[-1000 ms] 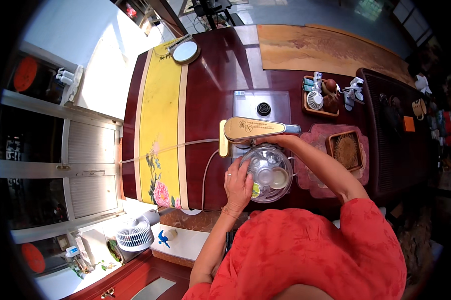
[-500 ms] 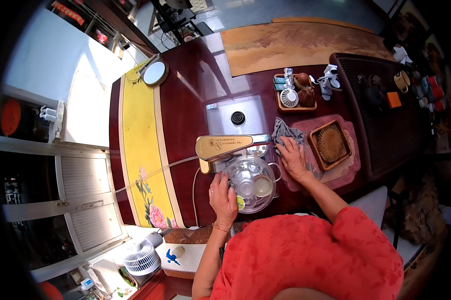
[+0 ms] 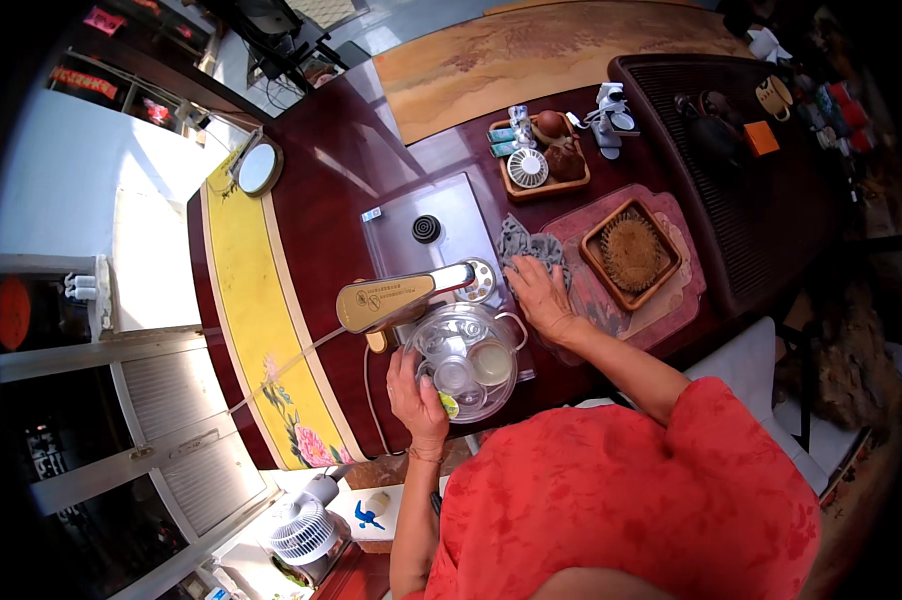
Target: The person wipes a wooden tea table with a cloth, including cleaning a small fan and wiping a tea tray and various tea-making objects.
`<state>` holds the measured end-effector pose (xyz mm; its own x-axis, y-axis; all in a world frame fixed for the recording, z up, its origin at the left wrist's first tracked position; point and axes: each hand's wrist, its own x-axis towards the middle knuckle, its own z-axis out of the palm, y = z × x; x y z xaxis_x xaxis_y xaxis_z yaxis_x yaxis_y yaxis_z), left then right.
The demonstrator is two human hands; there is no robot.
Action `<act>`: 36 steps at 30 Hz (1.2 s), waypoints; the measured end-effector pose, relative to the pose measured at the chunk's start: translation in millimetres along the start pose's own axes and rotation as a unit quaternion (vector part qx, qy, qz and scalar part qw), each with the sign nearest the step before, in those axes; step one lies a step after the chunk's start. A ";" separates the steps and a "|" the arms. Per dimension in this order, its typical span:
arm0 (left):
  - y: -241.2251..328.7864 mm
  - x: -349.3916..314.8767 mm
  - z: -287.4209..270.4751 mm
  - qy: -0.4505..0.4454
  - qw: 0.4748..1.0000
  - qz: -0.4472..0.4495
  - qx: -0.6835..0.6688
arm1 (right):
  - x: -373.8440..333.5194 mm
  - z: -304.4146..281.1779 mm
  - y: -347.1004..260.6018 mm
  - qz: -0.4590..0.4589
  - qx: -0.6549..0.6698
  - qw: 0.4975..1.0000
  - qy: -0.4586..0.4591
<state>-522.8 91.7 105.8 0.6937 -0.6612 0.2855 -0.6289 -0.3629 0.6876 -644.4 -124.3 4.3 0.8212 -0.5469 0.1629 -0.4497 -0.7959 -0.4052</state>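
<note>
A clear glass pot [image 3: 509, 398] with a looped side handle stands near the table's front edge. Inside it are several small clear cups [image 3: 455, 374] and a paler cup [image 3: 491, 362]. My left hand [image 3: 417, 402] closes around the pot's left side, hiding the rim there; a small green piece [image 3: 449, 405] shows beside its thumb. Farther right, my right hand [image 3: 545, 303] lies palm down, fingers stretched over the near edge of a crumpled grey cloth [image 3: 523, 243]. A gold water dispenser [image 3: 381, 300] reaches its arm over the table just beyond the pot.
Right of the cloth, a square wooden dish [image 3: 593, 245] holding a round bristly object rests on a pink mat [image 3: 683, 270]. A wooden tray [image 3: 546, 193] of small items sits farther back. At the right is a large dark tea tray [image 3: 661, 120]; a yellow runner [image 3: 239, 270] lies left.
The whole view has shifted, with the table's things now farther left and higher in the picture. Both hands keep their places, left at the pot and right on the cloth.
</note>
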 end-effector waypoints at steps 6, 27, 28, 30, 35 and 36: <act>4.6 2.4 6.5 0.000 1.000 0.013 -0.012 | -26.4 -23.7 15.2 -0.056 0.028 0.996 -0.058; 11.6 1.6 -13.9 -0.054 0.998 -0.022 0.009 | -113.9 -40.4 19.9 -0.129 0.066 0.986 -0.084; 12.5 1.8 -9.5 -0.044 0.999 -0.018 0.010 | -115.3 -46.8 22.9 -0.124 0.055 0.988 -0.073; 11.7 6.3 -6.5 -0.024 1.000 0.002 0.002 | -99.1 -49.2 23.2 -0.099 0.042 0.993 -0.051; 5.2 0.9 -5.1 -0.007 1.000 0.015 -0.008 | -81.1 -28.1 8.3 -0.010 0.127 0.992 -0.019; 1.4 -2.8 -6.6 0.030 0.999 0.031 0.023 | -89.6 -31.2 5.3 -0.003 0.172 0.985 -0.033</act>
<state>-523.3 97.4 110.3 0.6715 -0.6440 0.3666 -0.6859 -0.3528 0.6365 -731.3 -87.6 15.6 0.8495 -0.5154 0.1125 -0.3086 -0.6585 -0.6864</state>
